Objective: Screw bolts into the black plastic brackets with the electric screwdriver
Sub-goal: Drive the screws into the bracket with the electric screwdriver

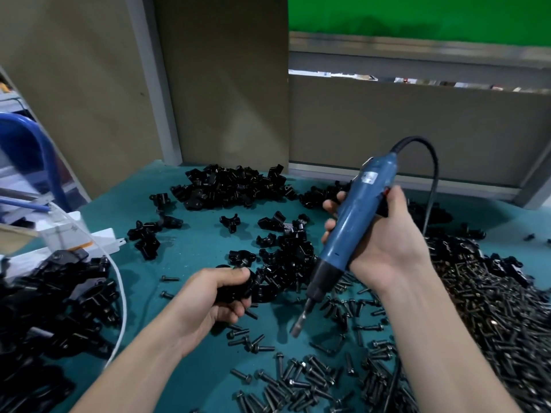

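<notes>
My right hand grips the blue electric screwdriver by its body, tilted so that its metal bit points down and to the left, just above loose bolts. To the left of the bit, my left hand is closed around a black plastic bracket, held low over the teal table. A black cord arcs from the top of the screwdriver down behind my right hand. Black bolts lie scattered in front of me.
Black brackets are heaped at the back, in the middle and at the left edge. A big mound of bolts fills the right side. A white cable and blue tubing lie left; brown panels wall the back.
</notes>
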Motion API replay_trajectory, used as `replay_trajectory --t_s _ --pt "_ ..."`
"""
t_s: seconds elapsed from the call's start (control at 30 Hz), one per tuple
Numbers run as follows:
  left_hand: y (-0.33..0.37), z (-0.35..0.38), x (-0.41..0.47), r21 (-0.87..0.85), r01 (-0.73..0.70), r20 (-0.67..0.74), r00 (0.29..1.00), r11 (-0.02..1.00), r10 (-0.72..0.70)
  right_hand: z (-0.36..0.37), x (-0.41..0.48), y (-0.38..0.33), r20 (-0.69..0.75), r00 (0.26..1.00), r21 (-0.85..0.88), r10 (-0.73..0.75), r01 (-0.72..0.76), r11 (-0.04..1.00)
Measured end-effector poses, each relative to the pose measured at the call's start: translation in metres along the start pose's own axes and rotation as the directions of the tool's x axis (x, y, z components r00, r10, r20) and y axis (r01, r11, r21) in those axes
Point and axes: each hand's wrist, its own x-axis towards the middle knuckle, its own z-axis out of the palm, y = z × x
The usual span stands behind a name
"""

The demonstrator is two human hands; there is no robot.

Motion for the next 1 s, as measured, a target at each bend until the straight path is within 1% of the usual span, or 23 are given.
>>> replay_trajectory --t_s 0.27,0.37,0.53,0.7,0.87,1.0 --pt "0.000 0.002 0.001 0.023 -0.014 0.000 1.000 1.000 0.014 0.013 0.002 0.019 -0.050 0.997 -0.044 0.058 -0.060 0.997" --pt "0.001 0.002 0.000 0.028 -0.007 -0.005 1.000 1.000 0.007 0.014 0.001 0.023 -0.039 0.996 -0.052 0.075 -0.077 0.996" --pt "0.001 0.003 -0.001 0.036 -0.006 -0.001 1.000 0.999 0.006 0.014 0.000 0.026 -0.015 0.996 -0.053 0.084 -0.085 0.995" --pt "0.001 0.002 -0.001 0.044 -0.009 0.005 1.000 0.999 0.008 0.016 0.001 0.028 -0.070 0.994 -0.011 0.082 -0.083 0.997" --pt "0.001 0.003 -0.001 0.061 -0.010 0.012 1.000 0.998 0.009 0.017 -0.002 0.028 -0.022 0.997 -0.025 0.071 -0.071 0.997" --pt "0.000 0.003 -0.001 0.083 -0.019 0.024 1.000 0.996 0.017 0.015 -0.003 0.024 -0.047 0.997 -0.028 0.064 -0.066 0.997"
